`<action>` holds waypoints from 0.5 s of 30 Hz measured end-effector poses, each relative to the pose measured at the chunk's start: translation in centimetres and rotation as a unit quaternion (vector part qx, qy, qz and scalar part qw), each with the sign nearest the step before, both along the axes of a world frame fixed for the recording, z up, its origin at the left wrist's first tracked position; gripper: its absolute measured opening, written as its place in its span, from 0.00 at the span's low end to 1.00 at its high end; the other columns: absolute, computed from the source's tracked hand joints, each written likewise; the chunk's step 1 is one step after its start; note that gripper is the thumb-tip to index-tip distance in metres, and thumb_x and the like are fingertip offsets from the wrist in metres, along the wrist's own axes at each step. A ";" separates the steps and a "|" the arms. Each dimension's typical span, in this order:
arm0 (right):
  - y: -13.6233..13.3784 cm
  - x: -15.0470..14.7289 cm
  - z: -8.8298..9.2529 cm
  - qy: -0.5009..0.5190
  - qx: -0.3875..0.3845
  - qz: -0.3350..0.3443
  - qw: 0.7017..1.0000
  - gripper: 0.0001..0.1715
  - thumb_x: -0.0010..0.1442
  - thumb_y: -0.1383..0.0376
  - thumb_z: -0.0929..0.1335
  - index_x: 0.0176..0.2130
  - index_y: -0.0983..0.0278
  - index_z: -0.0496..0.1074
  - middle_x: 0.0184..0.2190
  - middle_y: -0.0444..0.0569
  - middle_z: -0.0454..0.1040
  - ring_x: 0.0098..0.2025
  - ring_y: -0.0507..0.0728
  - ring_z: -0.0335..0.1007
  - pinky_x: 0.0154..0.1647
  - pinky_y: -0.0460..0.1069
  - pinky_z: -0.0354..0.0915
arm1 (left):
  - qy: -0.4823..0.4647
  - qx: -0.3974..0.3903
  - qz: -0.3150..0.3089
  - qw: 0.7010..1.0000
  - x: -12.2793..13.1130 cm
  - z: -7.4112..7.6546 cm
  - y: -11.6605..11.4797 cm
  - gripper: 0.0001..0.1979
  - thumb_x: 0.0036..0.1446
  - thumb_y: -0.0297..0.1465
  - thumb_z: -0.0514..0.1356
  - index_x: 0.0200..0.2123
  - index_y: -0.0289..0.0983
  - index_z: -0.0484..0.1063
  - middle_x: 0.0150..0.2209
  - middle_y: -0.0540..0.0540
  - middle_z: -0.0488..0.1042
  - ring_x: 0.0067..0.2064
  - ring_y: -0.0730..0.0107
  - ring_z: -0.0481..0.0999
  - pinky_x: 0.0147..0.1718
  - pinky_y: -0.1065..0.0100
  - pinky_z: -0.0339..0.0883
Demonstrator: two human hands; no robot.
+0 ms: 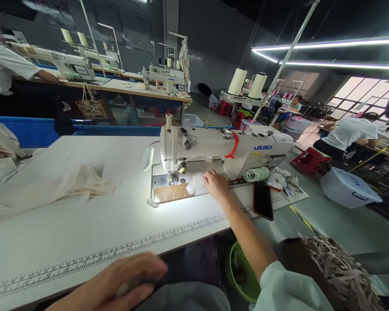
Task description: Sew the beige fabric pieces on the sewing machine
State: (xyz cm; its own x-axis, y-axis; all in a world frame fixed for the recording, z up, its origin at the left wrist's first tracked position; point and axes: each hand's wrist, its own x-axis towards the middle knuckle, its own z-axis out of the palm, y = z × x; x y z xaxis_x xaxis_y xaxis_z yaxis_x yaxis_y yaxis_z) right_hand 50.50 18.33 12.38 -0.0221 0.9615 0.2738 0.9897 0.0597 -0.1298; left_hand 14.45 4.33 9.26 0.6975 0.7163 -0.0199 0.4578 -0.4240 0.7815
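Observation:
My right hand [215, 185] is closed on a small piece of white cloth [196, 183], which lies on the bed of a white JUKI sewing machine [207, 144], to the right of the needle and presser foot [172, 178]. My left hand [129, 278], smeared by motion, is low in front of the table's near edge, above my lap. Its fingers look curled around something small and greyish that I cannot make out. A pile of cream cloth pieces [87, 183] rests on the white tabletop [126, 220], left of the machine.
Right of the machine are a coil of pale green cord [256, 174], a dark phone [262, 201] and cloth scraps [283, 181]. Below stand a green basket [235, 276] and a box of fabric strips [337, 268]. Other people work at machines behind and to the right.

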 end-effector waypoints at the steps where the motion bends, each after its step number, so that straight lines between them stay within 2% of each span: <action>1: -0.1 0.0 -0.1 -0.005 0.003 0.004 1.000 0.12 0.71 0.69 0.64 0.42 0.63 0.77 0.42 0.54 0.78 0.36 0.56 0.73 0.33 0.48 0.56 | -0.005 0.004 -0.014 1.000 2.4 1.9 1.3 0.17 0.67 0.45 0.58 0.58 0.65 0.73 0.55 0.54 0.81 0.51 0.59 0.83 0.51 0.61 0.81; 3: -0.3 0.2 -0.3 -0.010 0.008 0.013 1.000 0.11 0.71 0.68 0.64 0.42 0.63 0.76 0.42 0.54 0.78 0.36 0.57 0.73 0.34 0.49 0.56 | -0.047 0.062 -0.001 0.997 7.4 4.1 4.5 0.15 0.71 0.42 0.53 0.57 0.54 0.73 0.54 0.47 0.80 0.47 0.62 0.83 0.45 0.63 0.81; 4: -0.3 0.3 -0.3 -0.010 0.011 0.017 1.000 0.10 0.71 0.68 0.64 0.42 0.63 0.76 0.42 0.54 0.78 0.36 0.57 0.73 0.34 0.49 0.57 | -0.071 0.103 0.020 0.992 9.7 4.4 6.2 0.16 0.71 0.40 0.52 0.57 0.48 0.72 0.51 0.44 0.80 0.44 0.63 0.83 0.42 0.64 0.81; 6: -0.3 0.8 -0.3 -0.010 0.016 0.024 1.000 0.09 0.72 0.68 0.64 0.42 0.63 0.75 0.43 0.53 0.78 0.37 0.57 0.74 0.35 0.49 0.57 | -0.097 0.189 0.053 0.976 13.8 3.7 9.8 0.16 0.69 0.35 0.53 0.56 0.43 0.71 0.50 0.40 0.78 0.44 0.61 0.82 0.40 0.62 0.80; 8: -0.3 1.4 -0.4 0.000 0.028 0.036 0.999 0.08 0.72 0.68 0.65 0.42 0.62 0.75 0.44 0.52 0.78 0.38 0.56 0.74 0.35 0.48 0.58 | -0.090 0.258 0.123 0.954 16.9 2.1 12.8 0.15 0.64 0.32 0.56 0.53 0.39 0.71 0.49 0.37 0.77 0.45 0.57 0.81 0.44 0.56 0.79; 11: -0.2 2.2 -0.7 0.052 0.078 0.081 0.992 0.05 0.71 0.68 0.66 0.41 0.61 0.73 0.43 0.49 0.77 0.37 0.54 0.74 0.35 0.46 0.60 | -0.066 0.284 0.204 0.935 20.0 0.5 16.0 0.12 0.60 0.31 0.60 0.48 0.37 0.71 0.49 0.34 0.76 0.51 0.49 0.78 0.50 0.48 0.75; 14: -0.2 2.6 -1.1 0.106 0.116 0.125 0.980 0.04 0.68 0.70 0.68 0.40 0.61 0.72 0.43 0.48 0.76 0.36 0.52 0.74 0.37 0.45 0.62 | -0.053 0.272 0.220 0.935 21.6 0.5 17.2 0.02 0.60 0.31 0.59 0.36 0.39 0.69 0.41 0.37 0.77 0.47 0.48 0.78 0.48 0.49 0.74; 15: -0.3 2.7 -1.1 0.111 0.115 0.131 0.978 0.04 0.67 0.71 0.68 0.40 0.61 0.72 0.44 0.48 0.76 0.37 0.53 0.74 0.37 0.45 0.63 | -0.049 0.266 0.221 0.937 21.7 0.7 17.1 0.03 0.60 0.31 0.59 0.33 0.40 0.67 0.38 0.38 0.77 0.45 0.50 0.78 0.46 0.52 0.73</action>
